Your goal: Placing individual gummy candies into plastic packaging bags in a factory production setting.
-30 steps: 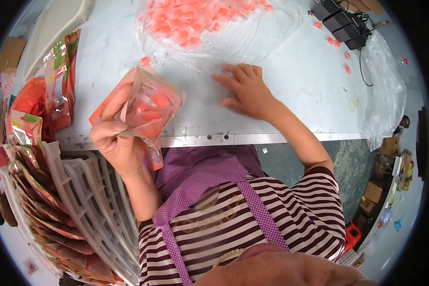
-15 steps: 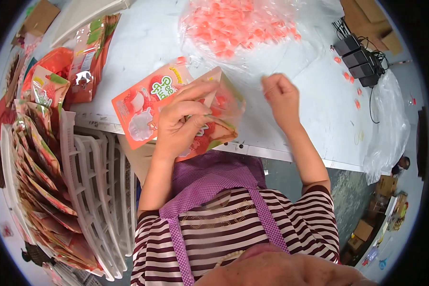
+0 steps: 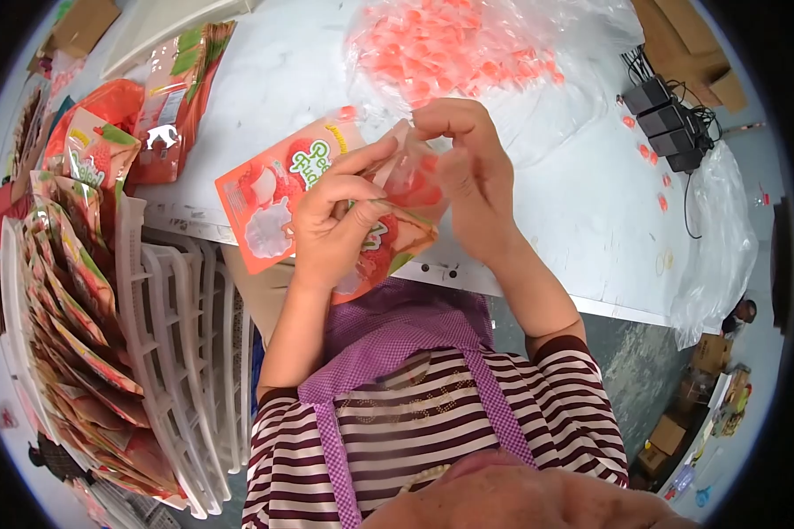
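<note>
My left hand (image 3: 331, 216) grips a red printed pouch (image 3: 375, 251) by its upper part, near the table's front edge. The pouch is tilted, with a clear side and green-edged mouth facing right. Pink pieces show faintly through that side. At the mouth my right hand (image 3: 476, 172) has its fingers curled, the fingertips close to or touching the pouch's far edge. What they hold, if anything, is hidden. Under and beyond my left hand, a similar pouch (image 3: 260, 198) lies flat on the table.
A clear bag of small pink pieces (image 3: 432, 48) lies open at the back. Stacked pouches (image 3: 172, 106) stand at the left, above a white crate (image 3: 137, 291) packed with more pouches. Black adapters (image 3: 666, 119) with cables, loose pink pieces and clear plastic (image 3: 723, 229) are on the right.
My right hand has moved left from the open table to the mouth of the pouch. My left hand keeps its grip on the pouch, and the view has shifted slightly.
</note>
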### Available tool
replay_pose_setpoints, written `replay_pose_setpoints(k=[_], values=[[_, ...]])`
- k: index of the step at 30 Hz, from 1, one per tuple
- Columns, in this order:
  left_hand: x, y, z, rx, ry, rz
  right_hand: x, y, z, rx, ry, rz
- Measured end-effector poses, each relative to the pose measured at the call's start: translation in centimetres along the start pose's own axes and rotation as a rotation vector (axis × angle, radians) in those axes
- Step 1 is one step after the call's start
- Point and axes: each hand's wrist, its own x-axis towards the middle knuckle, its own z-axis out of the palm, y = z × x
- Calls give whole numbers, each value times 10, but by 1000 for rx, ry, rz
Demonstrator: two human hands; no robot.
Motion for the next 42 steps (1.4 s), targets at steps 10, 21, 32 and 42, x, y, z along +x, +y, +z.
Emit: replay_pose_setpoints(k=[10,21,32,42], values=[[4,7,-13,-145,49,67,-16,-22,-14,-674,-363,-351],[4,29,16,211,-272,130,-26,-43,-25,-663,-878,-144],[-7,44,4,22,-348,-62,-27,-65,-18,-708,-745,-337],[-8,48,16,4,-309,-89,-35,-76,-26,-616,-667,237]])
